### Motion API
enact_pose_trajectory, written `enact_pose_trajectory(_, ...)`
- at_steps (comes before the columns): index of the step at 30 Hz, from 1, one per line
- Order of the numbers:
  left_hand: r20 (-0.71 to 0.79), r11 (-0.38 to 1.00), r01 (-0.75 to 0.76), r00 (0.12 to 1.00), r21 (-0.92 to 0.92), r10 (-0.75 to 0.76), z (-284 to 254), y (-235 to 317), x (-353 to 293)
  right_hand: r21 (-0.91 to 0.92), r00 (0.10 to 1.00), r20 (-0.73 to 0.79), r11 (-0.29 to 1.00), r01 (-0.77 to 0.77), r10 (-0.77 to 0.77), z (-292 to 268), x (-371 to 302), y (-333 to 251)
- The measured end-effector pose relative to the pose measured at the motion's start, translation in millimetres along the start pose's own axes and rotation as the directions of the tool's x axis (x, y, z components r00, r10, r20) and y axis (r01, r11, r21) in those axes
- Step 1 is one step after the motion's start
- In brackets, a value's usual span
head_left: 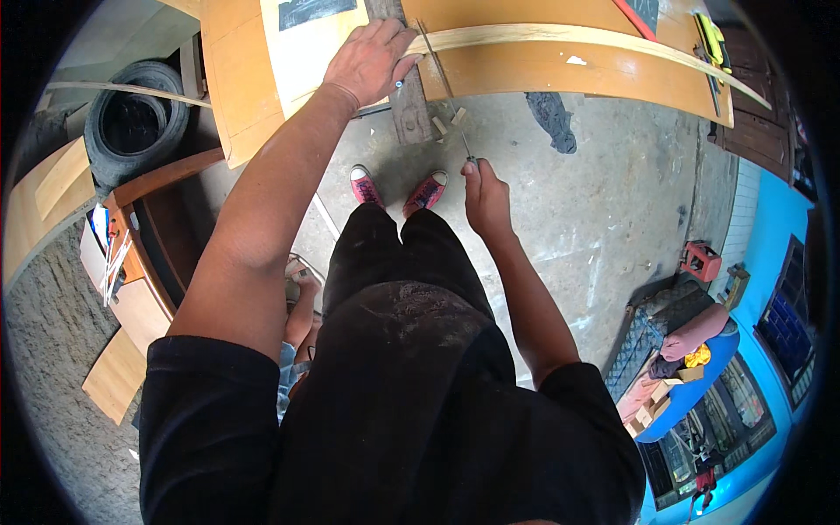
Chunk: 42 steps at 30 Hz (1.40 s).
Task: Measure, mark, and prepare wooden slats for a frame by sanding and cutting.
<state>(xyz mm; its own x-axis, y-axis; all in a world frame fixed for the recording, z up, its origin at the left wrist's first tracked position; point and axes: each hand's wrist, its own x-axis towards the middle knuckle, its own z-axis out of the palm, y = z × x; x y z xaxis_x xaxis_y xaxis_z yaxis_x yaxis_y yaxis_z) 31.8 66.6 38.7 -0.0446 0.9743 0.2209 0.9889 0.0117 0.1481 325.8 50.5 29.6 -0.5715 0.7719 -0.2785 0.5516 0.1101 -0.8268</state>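
Note:
My right hand is closed round the handle of a handsaw. The thin saw blade runs away from me, nearly edge-on, and crosses a long pale wooden strip close to its left end. That end lies over a worn grey plank at the table's near side, where my left hand grips it, thumb on the near side and fingers over the top. The blade passes just right of my left fingers. Two small wood offcuts appear beside the blade, below the table edge.
The orange-brown table spans the far side, with a yellow tool at its right. A dark rag lies on the concrete floor. Tyres and a brown wooden frame stand left. Another person's hand shows beyond my left arm.

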Motion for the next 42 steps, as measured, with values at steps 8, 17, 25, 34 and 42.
enact_pose_trajectory(8,-0.008,1.0,-0.013,1.0,-0.019,0.012,0,5,4,-0.168,0.998,-0.058,0.986,0.013,-0.023,3,36,-23)
enact_pose_trajectory(17,0.05,1.0,0.006,0.999,0.014,-0.006,-1,3,2,-0.079,0.998,0.006,0.995,-0.056,0.057,-12,-12,-13)
enact_pose_trajectory(25,0.032,1.0,-0.018,0.999,0.01,0.017,4,2,4,-0.156,0.999,-0.042,0.988,0.014,-0.021,5,51,-32)
enact_pose_trajectory(34,0.039,1.0,-0.012,0.999,0.008,0.012,0,1,3,-0.049,0.999,-0.023,0.998,-0.044,0.043,-9,-6,-15)
enact_pose_trajectory(42,0.012,1.0,-0.019,1.0,-0.014,0.02,0,5,5,-0.15,0.992,-0.093,0.986,0.072,-0.086,9,48,-25)
